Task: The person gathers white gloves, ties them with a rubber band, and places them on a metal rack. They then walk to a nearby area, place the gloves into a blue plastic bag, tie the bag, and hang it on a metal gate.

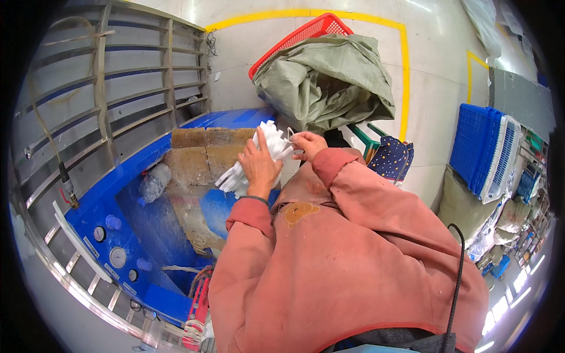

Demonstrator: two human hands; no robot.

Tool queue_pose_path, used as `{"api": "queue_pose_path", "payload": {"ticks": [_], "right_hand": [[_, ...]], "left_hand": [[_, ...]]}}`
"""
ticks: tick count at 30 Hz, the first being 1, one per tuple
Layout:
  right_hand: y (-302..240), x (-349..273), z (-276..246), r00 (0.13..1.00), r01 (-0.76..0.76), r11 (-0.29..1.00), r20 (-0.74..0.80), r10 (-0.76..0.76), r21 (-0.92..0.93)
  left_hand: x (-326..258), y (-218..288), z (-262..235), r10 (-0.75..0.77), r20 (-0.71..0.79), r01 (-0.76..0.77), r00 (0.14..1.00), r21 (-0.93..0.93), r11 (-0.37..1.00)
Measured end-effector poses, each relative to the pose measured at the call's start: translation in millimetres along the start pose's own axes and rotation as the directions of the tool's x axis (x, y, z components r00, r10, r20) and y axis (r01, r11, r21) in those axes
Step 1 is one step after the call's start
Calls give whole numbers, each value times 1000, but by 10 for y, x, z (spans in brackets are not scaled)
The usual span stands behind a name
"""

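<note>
A bundle of white, strip-like pieces with ragged ends sits in front of me at the near edge of the blue machine. My left hand grips the bundle from its left side, fingers spread over it. Close by on the right, my right hand pinches a thin, pale loop at the bundle's edge. What the loop is made of is too small to tell. Brown cardboard lies on the machine's blue surface beside the bundle.
A red basket with a grey-green sack stands ahead. Left are a metal rack, a clear plastic bottle and a gauge. A dark patterned cloth is at right, with blue crates farther off.
</note>
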State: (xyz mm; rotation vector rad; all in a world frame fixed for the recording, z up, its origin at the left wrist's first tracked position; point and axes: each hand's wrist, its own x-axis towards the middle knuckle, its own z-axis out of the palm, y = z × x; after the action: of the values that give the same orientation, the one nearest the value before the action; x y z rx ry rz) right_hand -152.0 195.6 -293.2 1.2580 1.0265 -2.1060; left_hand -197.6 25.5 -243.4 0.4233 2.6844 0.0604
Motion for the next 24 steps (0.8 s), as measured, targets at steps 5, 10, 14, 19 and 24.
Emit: {"api": "queue_pose_path", "payload": {"ticks": [5, 10, 14, 19, 24], "right_hand": [[-297, 33, -349, 992, 120, 991, 34, -118, -54], [-524, 43, -485, 985, 148, 969, 114, -127, -199], [-765, -139, -490, 950, 249, 933, 252, -183, -262], [-1240, -611, -387, 903, 156, 972, 424, -67, -178], [-1666, -1181, -294, 755, 153, 983, 654, -47, -106]], "left_hand": [[42, -150, -106, 66, 6, -64, 998, -147, 987], [-21, -152, -383, 157, -22, -157, 987, -283, 946], [-128, -178, -945, 104, 107, 6, 989, -726, 688], [-470, 2, -1797, 306, 287, 276, 908, -958, 80], [-602, 384, -2223, 451, 263, 255, 853, -964, 81]]}}
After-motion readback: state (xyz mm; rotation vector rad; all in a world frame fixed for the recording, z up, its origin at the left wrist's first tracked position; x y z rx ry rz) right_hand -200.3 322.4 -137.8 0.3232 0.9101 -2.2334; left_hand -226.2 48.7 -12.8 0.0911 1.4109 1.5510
